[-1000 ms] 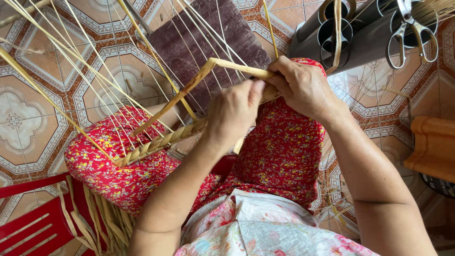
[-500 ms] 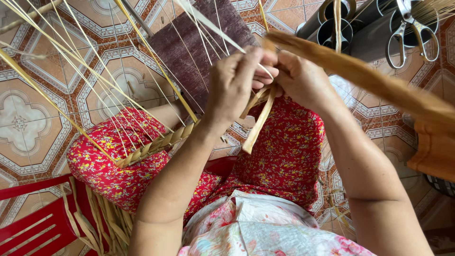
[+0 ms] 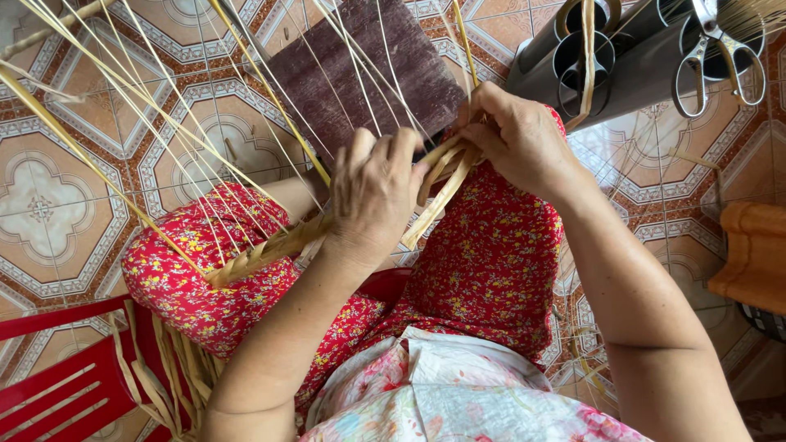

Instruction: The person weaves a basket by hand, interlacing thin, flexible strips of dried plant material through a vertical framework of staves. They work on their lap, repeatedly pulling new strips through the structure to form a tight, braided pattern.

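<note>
— Honestly, what could slip at this point?

— As I judge it, the plaited band of flat tan straw strips (image 3: 270,250) could loosen. Its finished length runs from the near left, across the lap in red flowered trousers (image 3: 491,262), up to the working end between the two hands. If either grip eases, the last fold may spring open, since such stiff strips tend to push back.

— And the loose ends?

— The long thin pale straw strands (image 3: 147,123) fan out far and left over the patterned floor tiles (image 3: 49,205). They cross one another, so a wrong strand could get picked up, or one could kink and crack at a sharp bend.

— How does the left hand sit?

— The left hand (image 3: 377,192) lies knuckles up over the band, fingers curled down and closed on the strips, the wrist bent inward from the near forearm.

— The right one?

— The right hand (image 3: 520,139) sits just right of it, almost touching, fingers folded shut, pinching the strip ends where they meet. Its forearm comes in from the near right.

— Anything close by?

— A dark brown wooden board (image 3: 368,74) lies on the floor beyond the hands, and metal scissors (image 3: 720,49) hang at the far right, well apart.
</note>
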